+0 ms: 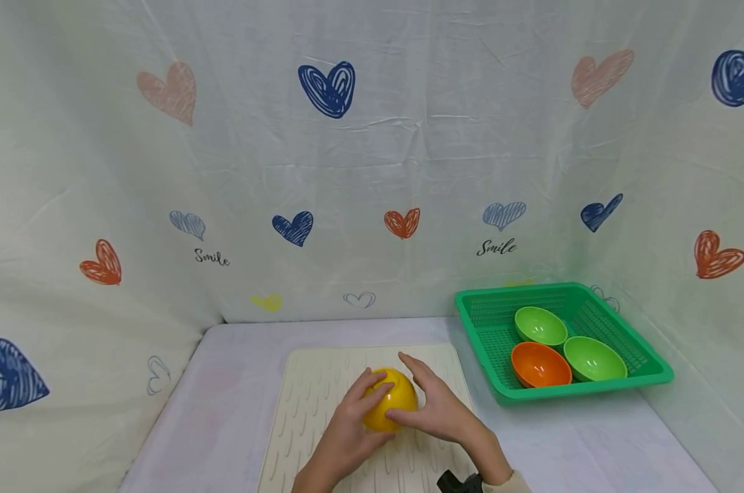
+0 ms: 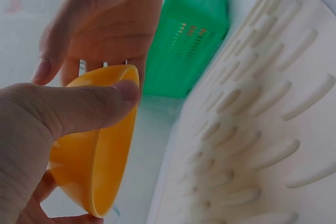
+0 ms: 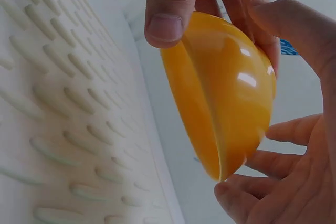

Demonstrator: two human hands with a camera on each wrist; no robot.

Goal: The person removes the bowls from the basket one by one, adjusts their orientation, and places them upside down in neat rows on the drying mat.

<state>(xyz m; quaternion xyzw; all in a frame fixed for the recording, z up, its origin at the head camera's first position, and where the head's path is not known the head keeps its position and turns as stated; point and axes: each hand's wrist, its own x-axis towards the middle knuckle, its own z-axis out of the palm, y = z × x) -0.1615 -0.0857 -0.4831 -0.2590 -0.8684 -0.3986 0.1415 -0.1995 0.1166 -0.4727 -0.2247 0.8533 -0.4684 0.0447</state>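
A glossy yellow bowl [image 1: 399, 399] is held above the pale ridged mat [image 1: 313, 383], its underside turned up and its opening toward the mat. My left hand [image 1: 349, 428] grips it, the thumb [image 2: 92, 106] over the rim and fingers against the outer side. On the other side, my right hand [image 1: 436, 405] surrounds the bowl loosely with spread fingers. In the right wrist view, a fingertip [image 3: 227, 188] of that hand meets the lower rim, while its thumb [image 3: 273, 17] stands apart from the bowl.
A green basket [image 1: 584, 392] stands at the right of the table [image 1: 224, 383], holding an orange bowl [image 1: 540, 366] and two light green bowls [image 1: 594, 359]. Behind hangs a white sheet [image 1: 372, 164] printed with hearts.
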